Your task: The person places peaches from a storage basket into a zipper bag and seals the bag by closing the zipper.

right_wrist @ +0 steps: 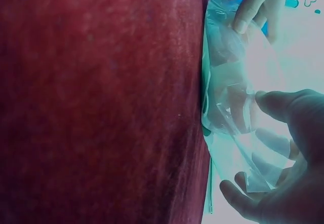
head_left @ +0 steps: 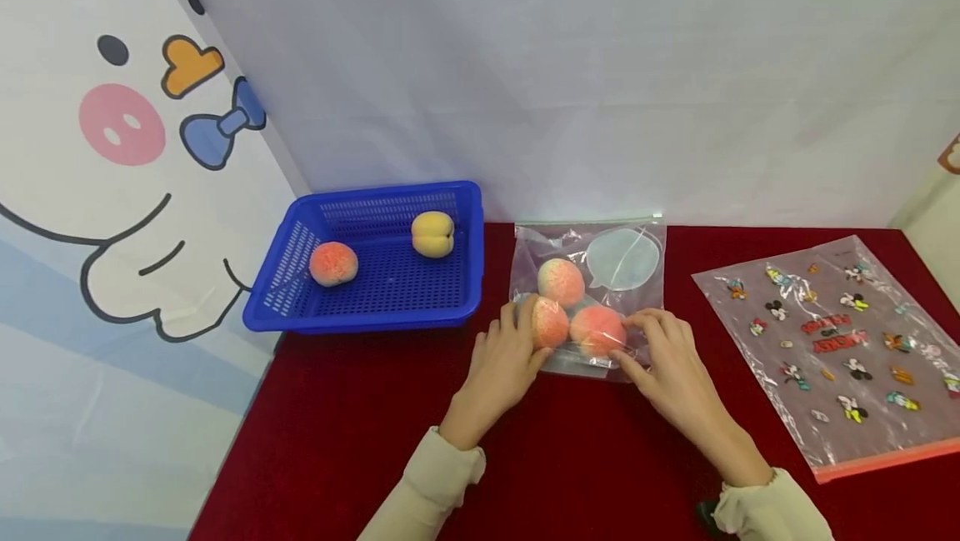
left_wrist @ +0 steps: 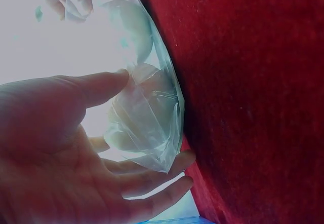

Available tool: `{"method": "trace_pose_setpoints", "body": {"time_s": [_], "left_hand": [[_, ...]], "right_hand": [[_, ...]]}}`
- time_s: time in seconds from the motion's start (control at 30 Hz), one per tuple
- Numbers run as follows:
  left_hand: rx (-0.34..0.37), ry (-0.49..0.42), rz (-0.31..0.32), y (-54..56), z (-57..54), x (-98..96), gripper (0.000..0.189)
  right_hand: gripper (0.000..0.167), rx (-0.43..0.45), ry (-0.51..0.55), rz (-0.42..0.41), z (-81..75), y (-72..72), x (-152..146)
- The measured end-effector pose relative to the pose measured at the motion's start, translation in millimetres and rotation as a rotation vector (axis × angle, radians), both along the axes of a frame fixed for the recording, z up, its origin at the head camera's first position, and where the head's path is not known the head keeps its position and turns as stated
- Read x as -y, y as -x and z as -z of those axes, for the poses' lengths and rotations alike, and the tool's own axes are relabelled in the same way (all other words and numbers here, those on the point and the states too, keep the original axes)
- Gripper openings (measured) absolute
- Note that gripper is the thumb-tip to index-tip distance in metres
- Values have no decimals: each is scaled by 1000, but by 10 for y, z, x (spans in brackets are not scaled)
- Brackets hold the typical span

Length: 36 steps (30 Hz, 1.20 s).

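Observation:
A clear zip bag (head_left: 536, 245) lies on the red cloth, its zip edge toward the wall. Inside are three pink peaches: one at the back (head_left: 561, 282), another at front left (head_left: 551, 324), and a third at front right (head_left: 597, 331). My left hand (head_left: 501, 362) holds the bag's left side around the front left peach, thumb in front, as the left wrist view (left_wrist: 55, 143) also shows. My right hand (head_left: 678, 374) holds the right side by the front right peach, thumb and fingers spread around the plastic. Bright glare hides part of the bag in both wrist views.
A blue basket (head_left: 360, 326) stands at back left, holding a pink peach (head_left: 333, 263) and a yellow peach (head_left: 432, 234). To the right lies a flat, cartoon-printed clear bag (head_left: 832, 374) with a red zip edge. A white wall sheet (head_left: 600, 91) rises behind the red cloth (head_left: 337, 441).

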<state>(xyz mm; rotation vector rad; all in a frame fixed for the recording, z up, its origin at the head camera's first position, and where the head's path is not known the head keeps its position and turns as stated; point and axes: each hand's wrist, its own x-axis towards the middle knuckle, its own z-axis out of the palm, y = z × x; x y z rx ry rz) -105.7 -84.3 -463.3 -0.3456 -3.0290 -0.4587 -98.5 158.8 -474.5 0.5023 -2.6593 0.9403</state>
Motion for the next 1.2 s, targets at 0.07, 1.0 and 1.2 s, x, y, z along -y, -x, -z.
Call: {"method": "trace_pose_setpoints", "body": {"time_s": [0.07,1.0,1.2], "left_hand": [[14,-7,-6,-2,-1,12,75],[-92,34,-83,-452,-251,30,40],[-76,13,-51,-551,-273,-9,35]], "right_hand": [[40,9,2,4,-15,-19,-7],[41,30,-183,193,95,-861,-1330],[50,208,-332,253,186,-936,-1616]]}}
